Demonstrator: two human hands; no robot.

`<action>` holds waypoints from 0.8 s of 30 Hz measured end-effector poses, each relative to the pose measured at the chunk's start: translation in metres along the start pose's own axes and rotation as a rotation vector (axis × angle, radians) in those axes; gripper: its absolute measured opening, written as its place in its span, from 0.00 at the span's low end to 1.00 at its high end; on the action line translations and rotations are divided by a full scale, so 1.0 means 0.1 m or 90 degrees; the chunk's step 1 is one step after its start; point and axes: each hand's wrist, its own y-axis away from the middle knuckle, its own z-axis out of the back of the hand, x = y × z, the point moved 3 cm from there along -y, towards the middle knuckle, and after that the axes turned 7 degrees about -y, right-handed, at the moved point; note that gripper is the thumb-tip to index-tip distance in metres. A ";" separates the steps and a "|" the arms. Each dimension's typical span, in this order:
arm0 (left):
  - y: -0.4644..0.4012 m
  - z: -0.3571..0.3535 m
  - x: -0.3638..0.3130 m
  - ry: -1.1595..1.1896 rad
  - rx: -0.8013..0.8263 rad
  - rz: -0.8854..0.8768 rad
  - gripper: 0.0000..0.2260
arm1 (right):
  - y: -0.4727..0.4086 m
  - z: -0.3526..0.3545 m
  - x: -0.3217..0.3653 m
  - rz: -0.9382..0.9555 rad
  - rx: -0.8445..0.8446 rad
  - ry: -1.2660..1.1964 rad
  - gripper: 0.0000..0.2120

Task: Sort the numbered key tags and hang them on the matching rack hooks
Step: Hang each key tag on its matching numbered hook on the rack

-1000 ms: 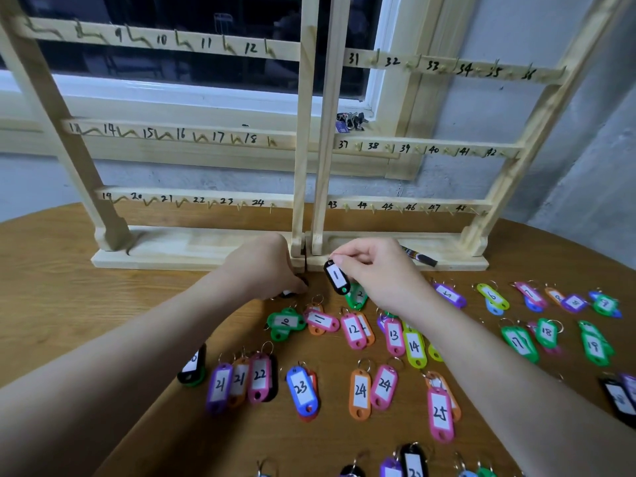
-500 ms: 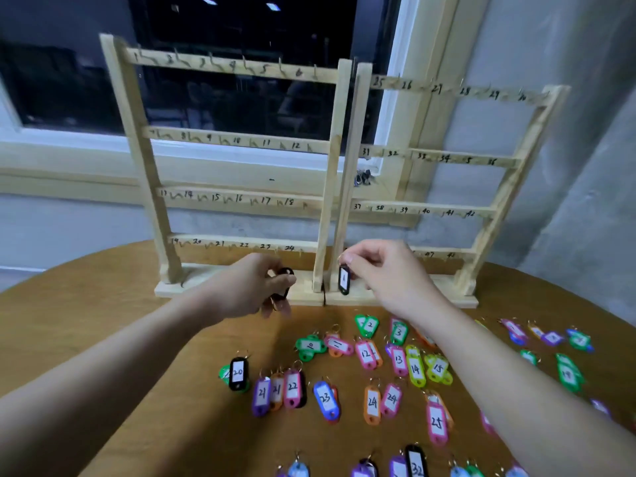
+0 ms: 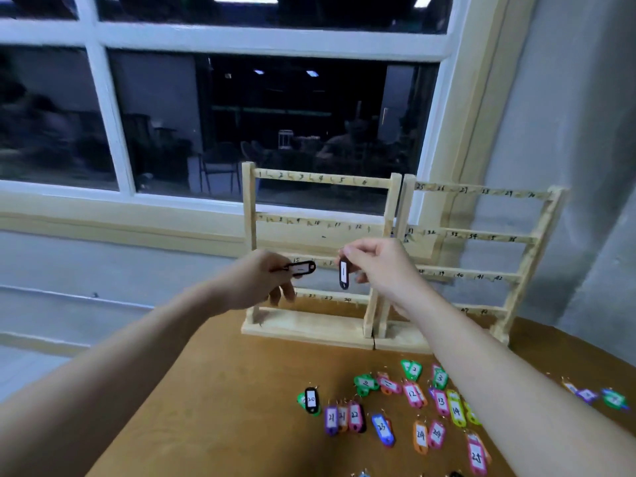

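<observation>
Black tag, R [image 3: 343,273]: hangs upright from right hand [image 3: 380,270], pinched at the ring; label reads 1; in front of left rack [image 3: 321,256], mid height.
Black tag, L [image 3: 301,268]: lies sideways in left hand [image 3: 256,282], gripped by fingertips; number unreadable.
Racks: left rack rows start at 1, right rack [image 3: 481,256] at 25; side by side on table [image 3: 223,407] by window [image 3: 241,115].
Loose tags: coloured, spread on table below right arm; black 20 [image 3: 311,400], blue 23 [image 3: 382,429], orange 24 [image 3: 420,436].
</observation>
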 end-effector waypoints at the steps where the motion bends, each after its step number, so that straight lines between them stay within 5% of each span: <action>1: -0.03 0.10 -0.03 0.001 -0.006 -0.009 0.08 | -0.07 -0.05 0.08 0.008 -0.008 -0.001 0.09; 7: -0.23 0.59 0.07 0.006 -0.062 -0.017 0.04 | -0.57 -0.43 0.52 0.091 -0.026 0.007 0.11; 18: -0.44 1.24 0.47 -0.024 -0.199 -0.012 0.15 | -1.38 -1.08 0.87 0.162 -0.083 0.008 0.09; 24: -0.48 1.55 0.56 -0.018 -0.237 -0.016 0.06 | -1.48 -1.19 0.79 0.196 -0.170 0.153 0.12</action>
